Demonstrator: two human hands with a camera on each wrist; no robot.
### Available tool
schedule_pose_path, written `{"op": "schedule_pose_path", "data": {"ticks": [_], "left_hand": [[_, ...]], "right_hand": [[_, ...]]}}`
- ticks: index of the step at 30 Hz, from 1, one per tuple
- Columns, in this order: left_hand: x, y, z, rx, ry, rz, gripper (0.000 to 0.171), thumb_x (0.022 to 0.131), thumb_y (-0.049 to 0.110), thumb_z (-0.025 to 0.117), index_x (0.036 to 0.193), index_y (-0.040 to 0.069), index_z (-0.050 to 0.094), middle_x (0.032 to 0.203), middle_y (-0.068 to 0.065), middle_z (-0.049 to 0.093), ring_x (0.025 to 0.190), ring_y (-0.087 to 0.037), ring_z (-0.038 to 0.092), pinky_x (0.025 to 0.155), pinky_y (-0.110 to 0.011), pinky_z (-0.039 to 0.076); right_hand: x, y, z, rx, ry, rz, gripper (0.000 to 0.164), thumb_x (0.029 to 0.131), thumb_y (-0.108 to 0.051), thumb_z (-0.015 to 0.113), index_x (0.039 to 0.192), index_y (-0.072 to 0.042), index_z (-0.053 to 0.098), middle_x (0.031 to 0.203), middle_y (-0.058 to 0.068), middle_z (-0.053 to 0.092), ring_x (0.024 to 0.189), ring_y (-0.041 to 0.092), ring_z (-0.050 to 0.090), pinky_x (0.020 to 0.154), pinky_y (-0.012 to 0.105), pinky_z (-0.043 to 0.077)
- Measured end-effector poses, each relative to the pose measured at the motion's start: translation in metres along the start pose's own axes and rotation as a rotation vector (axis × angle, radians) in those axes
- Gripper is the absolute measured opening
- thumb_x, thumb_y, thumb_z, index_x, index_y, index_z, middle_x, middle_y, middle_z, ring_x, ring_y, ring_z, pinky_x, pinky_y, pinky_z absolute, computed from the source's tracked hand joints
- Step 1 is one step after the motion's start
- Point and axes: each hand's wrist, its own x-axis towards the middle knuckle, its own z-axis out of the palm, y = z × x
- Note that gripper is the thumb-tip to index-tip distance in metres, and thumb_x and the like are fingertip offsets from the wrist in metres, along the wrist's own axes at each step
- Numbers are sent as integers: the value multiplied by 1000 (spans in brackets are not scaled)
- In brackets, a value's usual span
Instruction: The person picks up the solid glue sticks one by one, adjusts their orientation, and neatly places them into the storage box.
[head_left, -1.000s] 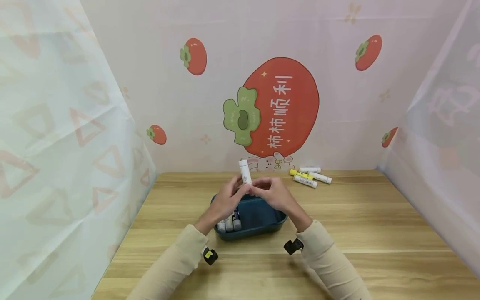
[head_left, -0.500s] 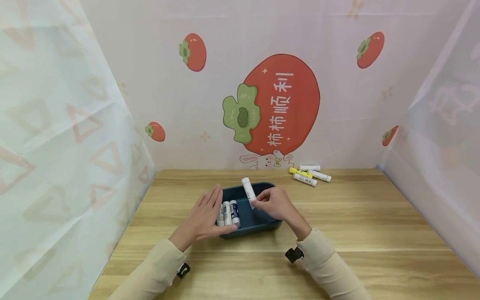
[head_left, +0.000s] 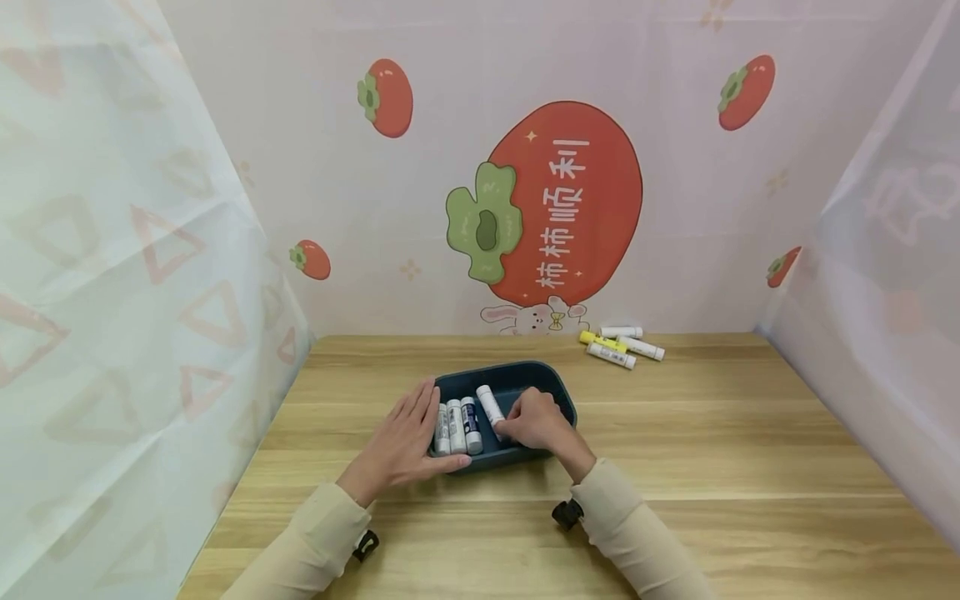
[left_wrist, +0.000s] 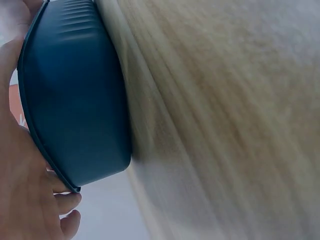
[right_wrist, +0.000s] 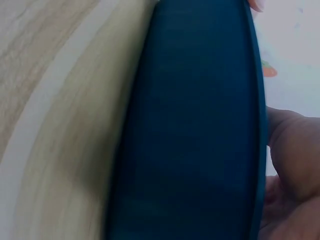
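Note:
A dark blue box (head_left: 555,385) stands on the table, and its outer wall (left_wrist: 80,95) fills much of the left wrist view. My left hand (head_left: 401,429) rests flat over its left end, fingers straight along the rim and thumb stretched along the front edge. Inside, side by side near that hand, lie three glue sticks, one of them a blue-labelled glue stick (head_left: 470,423). My right hand (head_left: 538,419) reaches into the box and pinches the lower end of a white glue stick (head_left: 489,403), tilted to the right of the row. The right wrist view hides this stick behind the box wall.
Several more glue sticks, among them a yellow glue stick (head_left: 604,342), lie in a loose group at the back of the wooden table (head_left: 712,433). A patterned backdrop (head_left: 412,217) rises behind the table, with hanging sheets on both sides.
My left hand has let go of the white glue stick and moved left onto the box rim. The right hand has lowered the stick from above the box down into it.

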Motion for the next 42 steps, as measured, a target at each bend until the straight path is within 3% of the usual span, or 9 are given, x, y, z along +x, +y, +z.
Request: {"op": "schedule_pose_path", "data": {"ticks": [9,25,32,38,42], "left_hand": [[1,1,-1,-3,-6,-4,124,89,85,53,167,-4,16,177,-22,10,166,-37,13,133,-55,22],[1,1,0,2,3,5,122,90,83,53,166,-6,20,176,-25,15,165,-41,17,132,-58,25],[1,2,1,-1,8,3,123,89,84,53,166,-5,18,176,-24,14,165,-40,16,133,-57,23],[2,1,3,-9,15,6,124,89,85,53,167,-4,17,177,-23,13,165,-39,15,133,-57,24],[2,0,4,-1,17,4,124,89,86,53,167,-4,17,177,-23,14,165,-39,15,132,-57,24]], "right_hand": [[4,-6,7,-49,-9,-7,35,92,-30,81,64,-9,76,58,-1,69,57,14,66,55,24,45],[10,-8,18,-82,-61,13,39,91,-35,84,61,-12,75,58,-1,67,58,14,61,54,25,44],[8,-5,11,-60,-119,-9,30,94,-35,81,73,-14,79,66,-1,70,64,14,64,60,26,48],[5,1,1,-64,-127,-101,22,96,-33,79,81,-16,83,70,-3,72,69,13,65,64,27,50],[2,3,-7,-63,-109,-162,17,96,-30,79,89,-16,84,81,-4,75,78,12,64,73,30,54]]}}
